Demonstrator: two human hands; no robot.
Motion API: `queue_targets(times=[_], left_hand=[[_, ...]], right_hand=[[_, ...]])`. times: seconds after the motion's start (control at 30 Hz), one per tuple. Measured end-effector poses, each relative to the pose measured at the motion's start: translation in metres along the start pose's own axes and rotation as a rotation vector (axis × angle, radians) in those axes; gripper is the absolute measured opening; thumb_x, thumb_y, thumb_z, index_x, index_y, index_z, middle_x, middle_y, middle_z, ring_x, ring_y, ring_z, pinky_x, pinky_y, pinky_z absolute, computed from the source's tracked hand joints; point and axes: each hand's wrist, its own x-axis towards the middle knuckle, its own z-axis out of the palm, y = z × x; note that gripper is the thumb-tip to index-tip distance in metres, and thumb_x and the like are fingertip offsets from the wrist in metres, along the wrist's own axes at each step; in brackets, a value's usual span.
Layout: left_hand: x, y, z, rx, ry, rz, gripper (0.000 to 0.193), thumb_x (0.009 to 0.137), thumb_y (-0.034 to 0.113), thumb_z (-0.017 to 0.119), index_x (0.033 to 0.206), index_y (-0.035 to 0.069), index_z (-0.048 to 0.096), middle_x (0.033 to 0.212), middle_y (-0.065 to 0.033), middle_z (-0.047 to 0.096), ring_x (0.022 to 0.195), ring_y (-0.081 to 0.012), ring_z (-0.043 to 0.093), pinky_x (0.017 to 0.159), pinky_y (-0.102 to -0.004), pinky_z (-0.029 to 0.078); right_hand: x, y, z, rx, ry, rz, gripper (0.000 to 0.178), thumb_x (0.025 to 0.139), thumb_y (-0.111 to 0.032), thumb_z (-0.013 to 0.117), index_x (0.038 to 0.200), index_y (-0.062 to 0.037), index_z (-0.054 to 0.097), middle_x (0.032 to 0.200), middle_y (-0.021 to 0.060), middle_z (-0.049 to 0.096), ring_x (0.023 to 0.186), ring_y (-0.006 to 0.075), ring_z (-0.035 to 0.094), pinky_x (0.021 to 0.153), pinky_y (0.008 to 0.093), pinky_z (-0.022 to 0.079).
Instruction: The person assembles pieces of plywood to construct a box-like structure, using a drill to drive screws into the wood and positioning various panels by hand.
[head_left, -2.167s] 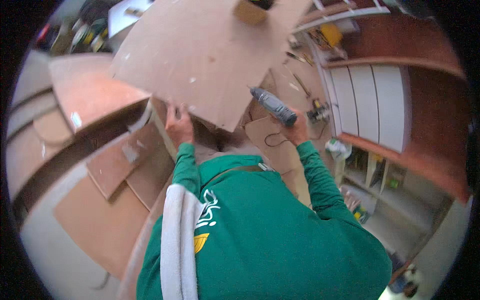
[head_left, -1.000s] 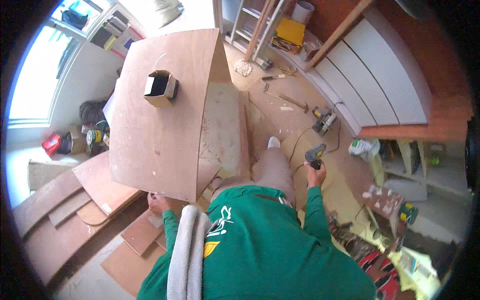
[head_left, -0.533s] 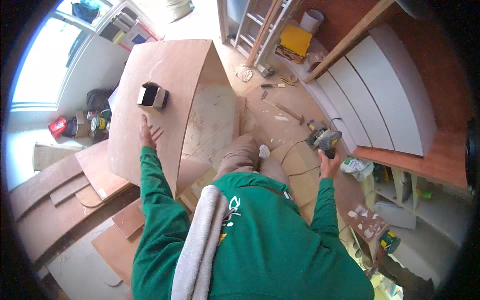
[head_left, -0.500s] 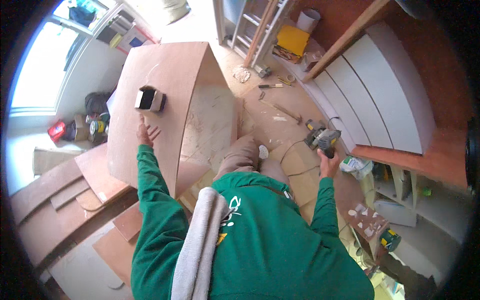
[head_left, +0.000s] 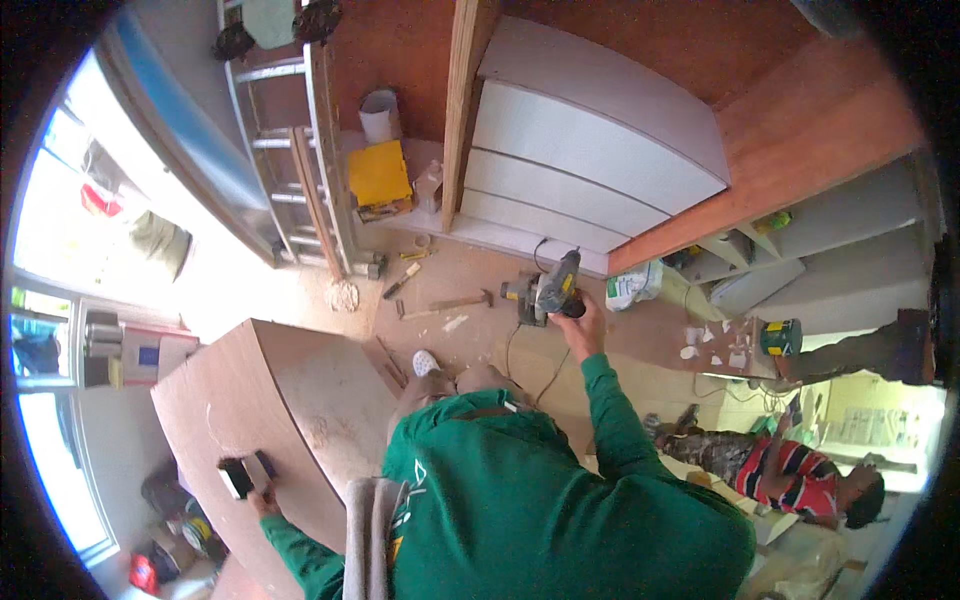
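Gripping a grey power drill in the right hand, a person has the left hand, its hold unclear, at a small open cardboard box on a brown plywood panel, where a nudge could topple it.

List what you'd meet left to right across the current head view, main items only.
Lower window, small open box at the left hand, yellow case, white shoe, drill in the right hand, white-and-green bag, green-and-yellow cylinder.
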Motion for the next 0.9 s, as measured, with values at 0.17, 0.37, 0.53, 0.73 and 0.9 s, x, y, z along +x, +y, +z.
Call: queue_targets(times=[0.17, 0.37, 0.53, 0.73, 0.9], left_hand=[[-0.001, 0.033, -0.007, 0.002, -0.076, -0.026, 0.046, 0.103, 0.029, 0.059, 0.137, -0.002, 0.059, 0.138, -0.0161, 0.062, 0.108, -0.0319, 0.071, 0.089, -0.0428, 0.065], [-0.032, 0.049, 0.135, 0.375, -0.331, 0.079, 0.049, 0.107, 0.026, 0.053, 0.142, -0.008, 0.054, 0.136, -0.0166, 0.061, 0.122, -0.0283, 0.063, 0.102, -0.0392, 0.057], [-0.085, 0.069, 0.371, 0.308, -0.569, 0.146, 0.048, 0.108, 0.026, 0.052, 0.144, -0.005, 0.054, 0.145, -0.0180, 0.055, 0.133, -0.0274, 0.056, 0.111, -0.0407, 0.047], [-0.164, 0.095, 0.721, 0.519, -1.041, 0.230, 0.053, 0.106, 0.021, 0.052, 0.152, -0.005, 0.045, 0.146, -0.0169, 0.058, 0.129, -0.0257, 0.061, 0.109, -0.0372, 0.049], [-0.171, 0.024, 0.997, 0.384, -1.423, 0.208, 0.050, 0.100, 0.019, 0.066, 0.145, -0.001, 0.053, 0.139, -0.0190, 0.058, 0.124, -0.0322, 0.061, 0.098, -0.0461, 0.058]], right_hand=[[0.063, -0.005, 0.017, 0.123, 0.110, -0.093, 0.066, 0.070, -0.024, 0.090, 0.127, -0.0016, 0.067, 0.116, 0.0162, 0.075, 0.107, 0.0320, 0.072, 0.096, 0.0422, 0.055], [0.148, -0.002, -0.021, -0.014, 0.307, -0.128, 0.064, 0.072, -0.030, 0.088, 0.124, -0.0012, 0.066, 0.118, 0.0203, 0.073, 0.109, 0.0384, 0.069, 0.094, 0.0463, 0.053], [0.226, -0.054, -0.073, -0.105, 0.292, -0.006, 0.066, 0.072, -0.034, 0.088, 0.126, -0.0033, 0.067, 0.119, 0.0204, 0.073, 0.111, 0.0405, 0.069, 0.094, 0.0492, 0.053], [0.381, -0.034, -0.118, -0.235, 0.366, -0.062, 0.068, 0.072, -0.040, 0.087, 0.128, -0.0060, 0.067, 0.121, 0.0195, 0.072, 0.115, 0.0408, 0.067, 0.096, 0.0504, 0.051], [0.532, 0.044, -0.197, -0.494, 0.529, -0.228, 0.080, 0.075, -0.053, 0.084, 0.137, -0.0071, 0.064, 0.132, 0.0210, 0.067, 0.121, 0.0432, 0.062, 0.105, 0.0522, 0.048]])
